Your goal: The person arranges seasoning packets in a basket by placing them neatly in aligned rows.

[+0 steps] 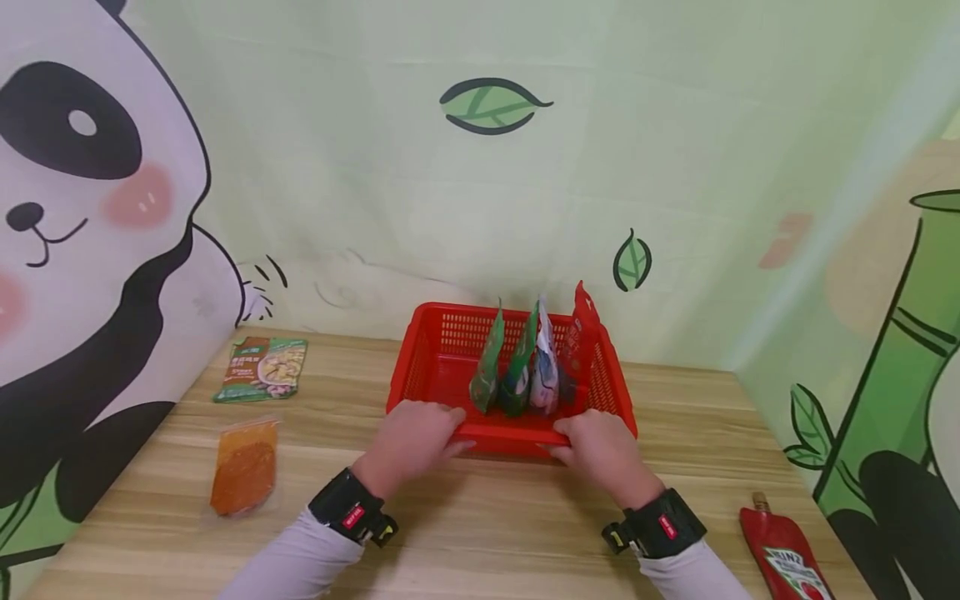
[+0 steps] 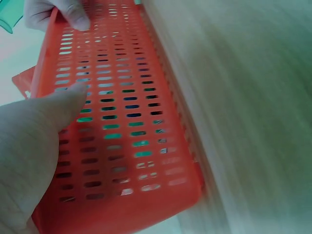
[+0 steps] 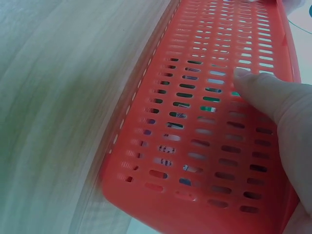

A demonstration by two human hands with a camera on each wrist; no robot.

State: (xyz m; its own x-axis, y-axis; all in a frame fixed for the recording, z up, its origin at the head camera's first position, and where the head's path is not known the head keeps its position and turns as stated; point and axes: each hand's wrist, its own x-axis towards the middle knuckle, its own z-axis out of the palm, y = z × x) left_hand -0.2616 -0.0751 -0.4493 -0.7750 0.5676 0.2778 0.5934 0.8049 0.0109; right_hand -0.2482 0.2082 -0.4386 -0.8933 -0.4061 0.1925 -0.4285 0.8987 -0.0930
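A red plastic basket (image 1: 450, 429) with slotted walls stands on the wooden table near the back wall. My left hand (image 1: 415, 435) grips its near rim on the left, thumb against the outer wall (image 2: 126, 112). Farther right, my right hand (image 1: 600, 450) holds the same rim, its thumb pressed on the slotted side (image 3: 204, 146). Inside, several packets stand upright in a row: a green packet (image 1: 489, 362), a second green packet (image 1: 519, 367), a white packet (image 1: 544, 367) and a red packet (image 1: 582, 337). Their lower parts are partly hidden by the near wall.
On the table's left lie a green food packet (image 1: 262, 369) and a clear pouch of orange-brown contents (image 1: 245, 468). At the front right lies a red Heinz ketchup pouch (image 1: 789, 554). Behind the table (image 1: 517, 525) hangs a printed panda cloth (image 1: 360, 167).
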